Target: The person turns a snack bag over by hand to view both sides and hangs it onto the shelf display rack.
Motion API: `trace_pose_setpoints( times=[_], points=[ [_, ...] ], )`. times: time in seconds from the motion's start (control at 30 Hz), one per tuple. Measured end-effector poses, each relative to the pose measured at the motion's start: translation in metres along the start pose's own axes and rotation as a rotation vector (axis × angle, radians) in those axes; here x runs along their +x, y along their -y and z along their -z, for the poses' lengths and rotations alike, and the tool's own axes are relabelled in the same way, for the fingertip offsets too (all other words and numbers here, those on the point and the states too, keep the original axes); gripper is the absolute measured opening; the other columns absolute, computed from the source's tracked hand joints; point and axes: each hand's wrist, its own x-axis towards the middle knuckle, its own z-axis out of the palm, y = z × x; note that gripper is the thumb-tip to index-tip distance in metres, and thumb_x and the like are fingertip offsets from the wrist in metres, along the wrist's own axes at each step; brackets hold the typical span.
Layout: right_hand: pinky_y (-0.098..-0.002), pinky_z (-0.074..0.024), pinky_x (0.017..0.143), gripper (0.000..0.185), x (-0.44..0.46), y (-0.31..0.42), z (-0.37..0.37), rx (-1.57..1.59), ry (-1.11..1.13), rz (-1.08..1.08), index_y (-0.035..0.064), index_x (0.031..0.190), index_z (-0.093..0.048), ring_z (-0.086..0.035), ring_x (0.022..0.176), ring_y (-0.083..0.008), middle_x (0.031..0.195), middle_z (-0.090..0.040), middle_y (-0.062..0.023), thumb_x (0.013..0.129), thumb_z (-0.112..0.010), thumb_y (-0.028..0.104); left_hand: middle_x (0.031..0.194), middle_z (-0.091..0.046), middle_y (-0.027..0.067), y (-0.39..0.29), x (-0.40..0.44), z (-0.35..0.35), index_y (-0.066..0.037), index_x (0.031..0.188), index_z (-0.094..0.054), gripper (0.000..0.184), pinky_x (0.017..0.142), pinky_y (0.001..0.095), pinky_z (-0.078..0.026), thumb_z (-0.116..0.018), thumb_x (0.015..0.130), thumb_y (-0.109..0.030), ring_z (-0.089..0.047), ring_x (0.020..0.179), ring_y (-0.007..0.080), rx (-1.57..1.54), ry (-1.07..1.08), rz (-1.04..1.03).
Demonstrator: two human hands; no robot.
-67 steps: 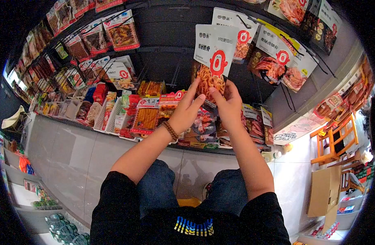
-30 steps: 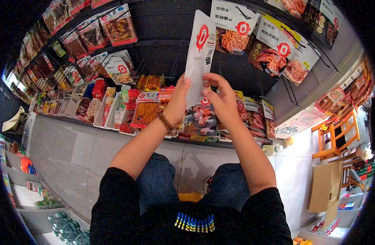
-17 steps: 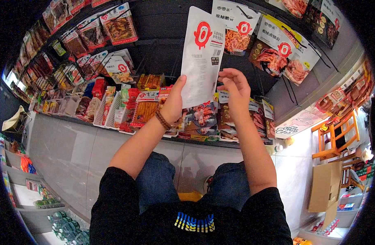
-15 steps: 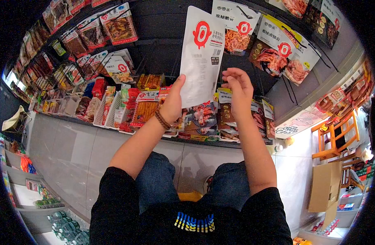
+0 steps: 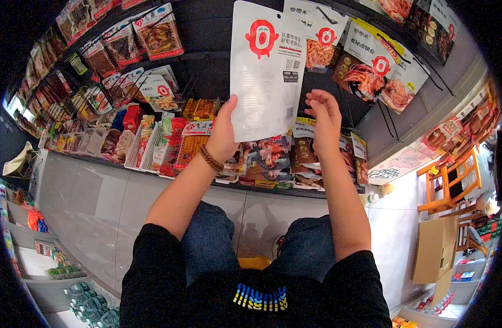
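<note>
My left hand (image 5: 223, 131) grips the lower left edge of a white snack pouch (image 5: 266, 76), thumb in front and the other fingers hidden behind it. The pouch is upright, its printed back with a red cartoon figure facing me. To the right of the pouch, apart from it, my right hand (image 5: 323, 117) is raised with nothing in it, its fingers bent and apart. Behind the pouch's right edge hangs a similar white-topped packet (image 5: 319, 52) with orange food showing. Below the pouch lie packs of meat snacks (image 5: 267, 161) on the low shelf.
Hanging packets (image 5: 159, 33) fill the rack at the upper left. White baskets (image 5: 135, 153) of snacks stand on the low shelf. More packets (image 5: 363, 82) hang at the right. An orange wooden chair (image 5: 445, 186) and a cardboard box (image 5: 432, 246) are at the far right.
The pouch has been turned from its front to its back and moved slightly left with my left hand. My right hand has let go of it and moved right.
</note>
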Motion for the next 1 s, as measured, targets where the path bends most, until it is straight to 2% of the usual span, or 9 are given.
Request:
trace_pose_setpoints(
  times=[0.27, 0.43, 0.67, 0.7, 0.73, 0.83, 0.9, 1.0],
  points=[
    [-0.029, -0.0385, 0.076, 0.029, -0.002, 0.006, -0.003, 0.028, 0.002, -0.142, 0.0021, 0.106, -0.044, -0.048, 0.091, -0.0158, 0.099, -0.051, -0.0084, 0.08, -0.043, 0.015, 0.116, -0.045, 0.0119, -0.001, 0.0, 0.005, 0.0, 0.119, -0.035, 0.05, 0.089, 0.0344, -0.035, -0.035, 0.085, -0.037, -0.045, 0.106, 0.0225, -0.086, 0.12, 0.031],
    [-0.0279, -0.0334, 0.084, 0.034, -0.002, 0.008, -0.007, 0.197, 0.049, -0.251, 0.0006, 0.11, -0.043, -0.047, 0.096, -0.019, 0.104, -0.051, -0.0091, 0.079, -0.041, 0.016, 0.119, -0.043, 0.0114, 0.0, 0.003, 0.012, -0.004, 0.122, -0.032, 0.051, 0.091, 0.0395, -0.034, -0.031, 0.085, -0.039, -0.044, 0.108, 0.026, -0.151, 0.156, 0.079],
    [-0.0285, -0.0337, 0.084, 0.037, -0.01, 0.026, -0.016, 0.24, 0.07, -0.322, -0.0001, 0.112, -0.042, -0.048, 0.096, -0.0192, 0.107, -0.051, -0.01, 0.08, -0.042, 0.018, 0.12, -0.042, 0.0115, 0.0, 0.003, 0.012, -0.005, 0.123, -0.031, 0.053, 0.092, 0.0423, -0.032, -0.031, 0.084, -0.04, -0.042, 0.109, 0.0281, -0.234, 0.18, 0.122],
    [-0.0282, -0.0349, 0.081, 0.036, -0.01, 0.025, -0.017, 0.267, 0.058, -0.314, 0.0, 0.11, -0.044, -0.048, 0.092, -0.0181, 0.102, -0.052, -0.0093, 0.078, -0.045, 0.018, 0.121, -0.042, 0.0115, 0.0, 0.003, 0.011, -0.005, 0.123, -0.031, 0.052, 0.092, 0.0426, -0.032, -0.031, 0.084, -0.04, -0.042, 0.109, 0.0284, -0.232, 0.179, 0.122],
    [-0.0279, -0.0362, 0.078, 0.036, -0.01, 0.025, -0.017, 0.294, 0.047, -0.307, 0.0001, 0.108, -0.046, -0.049, 0.087, -0.0171, 0.097, -0.054, -0.0086, 0.077, -0.048, 0.018, 0.121, -0.042, 0.0115, 0.0, 0.003, 0.012, -0.005, 0.123, -0.031, 0.052, 0.092, 0.0426, -0.032, -0.031, 0.084, -0.04, -0.042, 0.109, 0.0284, -0.232, 0.179, 0.122],
    [-0.0278, -0.0365, 0.078, 0.034, -0.009, 0.021, -0.014, 0.265, 0.048, -0.298, 0.0001, 0.106, -0.047, -0.05, 0.086, -0.0164, 0.096, -0.054, -0.0077, 0.077, -0.048, 0.017, 0.121, -0.041, 0.0115, -0.001, 0.004, 0.011, -0.005, 0.123, -0.03, 0.053, 0.092, 0.0421, -0.033, -0.031, 0.084, -0.04, -0.043, 0.109, 0.028, -0.221, 0.165, 0.115],
    [-0.0276, -0.0367, 0.077, 0.033, -0.009, 0.023, -0.014, 0.266, 0.046, -0.295, 0.0002, 0.105, -0.048, -0.05, 0.085, -0.0162, 0.095, -0.055, -0.0076, 0.077, -0.049, 0.017, 0.119, -0.043, 0.0112, -0.002, 0.002, 0.008, -0.003, 0.122, -0.033, 0.053, 0.091, 0.0363, -0.034, -0.034, 0.084, -0.04, -0.043, 0.108, 0.0236, -0.185, 0.174, 0.087],
    [-0.0272, -0.0372, 0.076, 0.031, -0.01, 0.025, -0.015, 0.263, 0.033, -0.299, 0.0004, 0.104, -0.049, -0.05, 0.083, -0.0158, 0.094, -0.055, -0.0073, 0.077, -0.049, 0.017, 0.118, -0.044, 0.0109, -0.002, 0.004, 0.008, -0.003, 0.12, -0.034, 0.052, 0.091, 0.0348, -0.034, -0.034, 0.084, -0.04, -0.044, 0.107, 0.0228, -0.172, 0.161, 0.065]
  ],
)
